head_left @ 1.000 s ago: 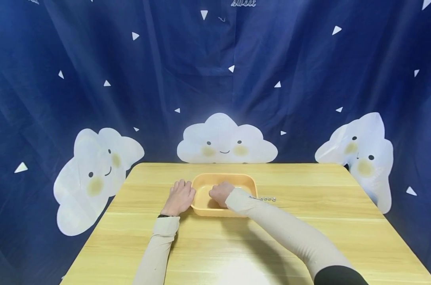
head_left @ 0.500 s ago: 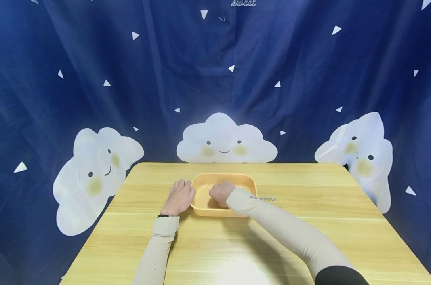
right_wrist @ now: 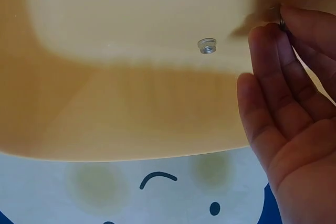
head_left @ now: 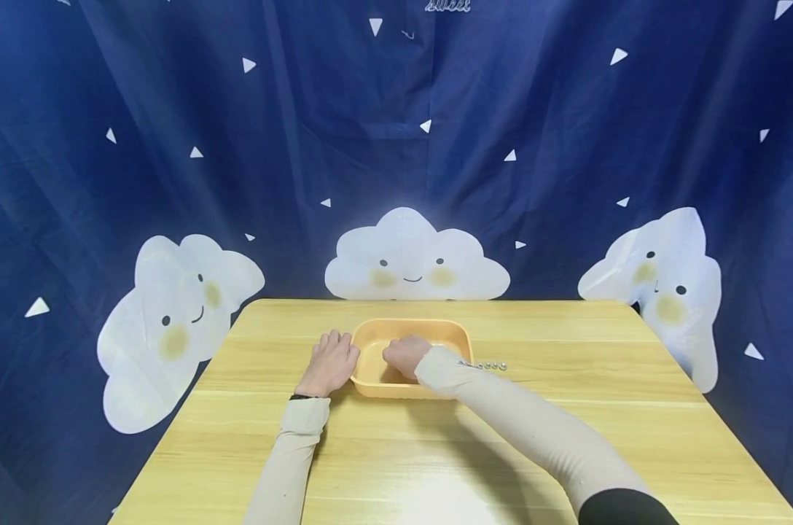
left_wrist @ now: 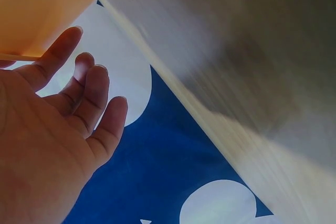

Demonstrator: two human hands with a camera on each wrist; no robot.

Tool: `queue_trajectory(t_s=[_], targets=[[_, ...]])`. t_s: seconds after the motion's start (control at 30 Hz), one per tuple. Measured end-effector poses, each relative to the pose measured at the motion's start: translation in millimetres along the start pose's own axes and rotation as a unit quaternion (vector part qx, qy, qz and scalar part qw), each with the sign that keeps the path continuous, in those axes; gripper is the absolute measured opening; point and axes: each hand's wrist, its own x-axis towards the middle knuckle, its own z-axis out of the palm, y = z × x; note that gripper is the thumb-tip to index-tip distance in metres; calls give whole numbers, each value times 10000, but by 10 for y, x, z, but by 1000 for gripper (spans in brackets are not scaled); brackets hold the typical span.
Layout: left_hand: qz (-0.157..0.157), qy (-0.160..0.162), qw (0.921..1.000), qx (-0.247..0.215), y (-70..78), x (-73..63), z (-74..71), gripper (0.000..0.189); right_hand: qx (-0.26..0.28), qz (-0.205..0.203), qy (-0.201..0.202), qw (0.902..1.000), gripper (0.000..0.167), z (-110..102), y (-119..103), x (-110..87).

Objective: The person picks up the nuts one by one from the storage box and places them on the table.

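A shallow yellow-orange plastic tray (head_left: 390, 391) lies at the middle of the table's far half. My left hand (head_left: 331, 363) grips its left edge; in the left wrist view the fingers (left_wrist: 97, 95) are bent beside the tray wall (left_wrist: 47, 3), and the thumb is mostly out of sight. Inside the tray, my right hand (head_left: 406, 356) pinches a small metal piece (right_wrist: 282, 23) between thumb and fingertips, which hide most of it. A silver flange nut (right_wrist: 207, 46) lies on the tray floor, left of those fingers in the right wrist view.
Several small silver pieces (head_left: 491, 366) stand in a row on the table just right of the tray, partly behind my right sleeve (head_left: 521, 415). Around it spreads the light wood tabletop (head_left: 383, 459). A dark blue curtain (head_left: 291, 146) with clouds hangs behind the far edge.
My right hand has shifted very slightly to the left within the tray. My left hand and the tray stay practically where they were.
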Motion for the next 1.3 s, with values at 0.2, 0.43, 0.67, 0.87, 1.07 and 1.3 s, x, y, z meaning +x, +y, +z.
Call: queue_trajectory(t_s=[0.2, 0.43, 0.67, 0.87, 1.07, 1.3], targets=[[-29, 22, 10000, 17, 1, -9, -10, 25, -407, 252, -374, 9982, 18, -26, -47, 44], [-21, 28, 10000, 11, 8, -5, -10, 25, -600, 284, -418, 9969, 16, -7, -46, 62], [7, 36, 10000, -9, 7, -10, -1, 25, -674, 228, -313, 9970, 16, 21, -41, 56], [18, 40, 10000, -17, 1, -8, 2, 24, -487, 239, -351, 9979, 19, 10, -28, 45], [27, 47, 10000, 33, -5, -2, 13, 25, -437, 161, -325, 9984, 15, 29, 25, 1], [56, 49, 9999, 72, -12, -1, 15, 25, -395, 33, -22, 9992, 14, 57, 124, -88]])
